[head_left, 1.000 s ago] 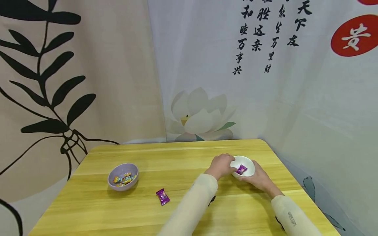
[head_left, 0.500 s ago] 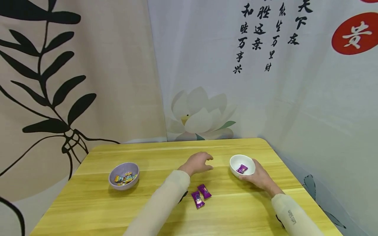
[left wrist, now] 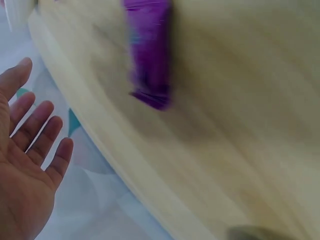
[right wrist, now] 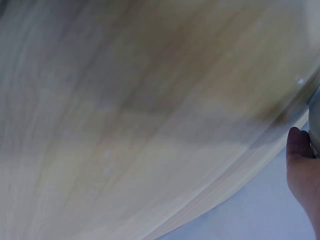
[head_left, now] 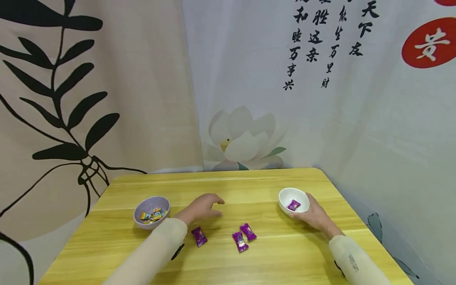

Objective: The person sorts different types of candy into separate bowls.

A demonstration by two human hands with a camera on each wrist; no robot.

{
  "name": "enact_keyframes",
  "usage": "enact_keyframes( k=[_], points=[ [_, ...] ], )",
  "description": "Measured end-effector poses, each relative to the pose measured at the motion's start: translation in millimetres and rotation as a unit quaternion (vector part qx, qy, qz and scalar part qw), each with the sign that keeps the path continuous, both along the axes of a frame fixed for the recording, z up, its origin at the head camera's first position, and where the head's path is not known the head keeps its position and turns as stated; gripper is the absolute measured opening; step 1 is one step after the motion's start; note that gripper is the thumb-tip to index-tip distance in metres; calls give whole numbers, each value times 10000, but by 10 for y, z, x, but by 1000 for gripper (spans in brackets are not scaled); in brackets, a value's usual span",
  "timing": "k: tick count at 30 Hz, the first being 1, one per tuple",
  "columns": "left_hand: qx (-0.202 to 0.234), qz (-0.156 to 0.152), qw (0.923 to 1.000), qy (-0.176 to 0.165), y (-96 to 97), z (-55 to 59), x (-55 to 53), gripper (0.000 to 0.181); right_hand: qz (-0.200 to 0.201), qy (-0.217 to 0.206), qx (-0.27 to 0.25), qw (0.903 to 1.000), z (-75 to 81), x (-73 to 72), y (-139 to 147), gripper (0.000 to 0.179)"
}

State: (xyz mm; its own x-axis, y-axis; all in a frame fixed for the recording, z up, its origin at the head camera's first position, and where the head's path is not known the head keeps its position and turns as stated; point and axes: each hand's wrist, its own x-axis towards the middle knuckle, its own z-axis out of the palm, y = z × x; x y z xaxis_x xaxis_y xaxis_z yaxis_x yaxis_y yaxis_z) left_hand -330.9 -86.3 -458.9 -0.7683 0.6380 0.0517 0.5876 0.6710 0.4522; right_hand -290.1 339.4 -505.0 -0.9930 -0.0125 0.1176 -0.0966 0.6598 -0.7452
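My right hand (head_left: 314,215) holds a small white bowl (head_left: 283,206) by its right side, thumb at the near side. One purple-wrapped candy (head_left: 293,205) lies inside it. My left hand (head_left: 202,208) hovers over the table between the lavender bowl and the loose candies, holding nothing; in the left wrist view, its fingers (left wrist: 37,127) are spread and relaxed. Just below that hand lies a purple candy (head_left: 199,236). Two more, a near one (head_left: 240,242) and a farther one (head_left: 248,232), lie side by side at mid-table. The right wrist view catches only part of the right hand (right wrist: 302,175).
A lavender bowl (head_left: 139,209) with several yellow-and-blue wrapped candies (head_left: 154,215) stands on the left of the wooden table (head_left: 278,257). Behind the table's far edge hangs a printed cloth (head_left: 246,79).
My left hand has left the white bowl and moved left across the table, leaving the purple candy in the bowl. Its sleeve uncovers the loose candies. The right hand still holds the bowl.
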Motion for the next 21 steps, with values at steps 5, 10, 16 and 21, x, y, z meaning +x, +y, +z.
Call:
enact_keyframes(
  k=[5, 10, 16, 21],
  points=[
    [31, 31, 9996, -261, -271, -41, 208, 39, 2, 12, 24, 10000, 6, 25, 3, 104],
    [-224, -138, 9996, -85, -518, -147, 337, 40, 80, 92, -28, 9999, 3, 21, 2, 102],
    [-365, -474, 9978, 299, -680, -253, 390, 41, 82, 85, -43, 9999, -4, 5, 9, 103],
    [-292, -744, 9961, 377, -723, -298, 423, 46, 74, 93, -73, 9999, -20, -10, 23, 103]
  ],
)
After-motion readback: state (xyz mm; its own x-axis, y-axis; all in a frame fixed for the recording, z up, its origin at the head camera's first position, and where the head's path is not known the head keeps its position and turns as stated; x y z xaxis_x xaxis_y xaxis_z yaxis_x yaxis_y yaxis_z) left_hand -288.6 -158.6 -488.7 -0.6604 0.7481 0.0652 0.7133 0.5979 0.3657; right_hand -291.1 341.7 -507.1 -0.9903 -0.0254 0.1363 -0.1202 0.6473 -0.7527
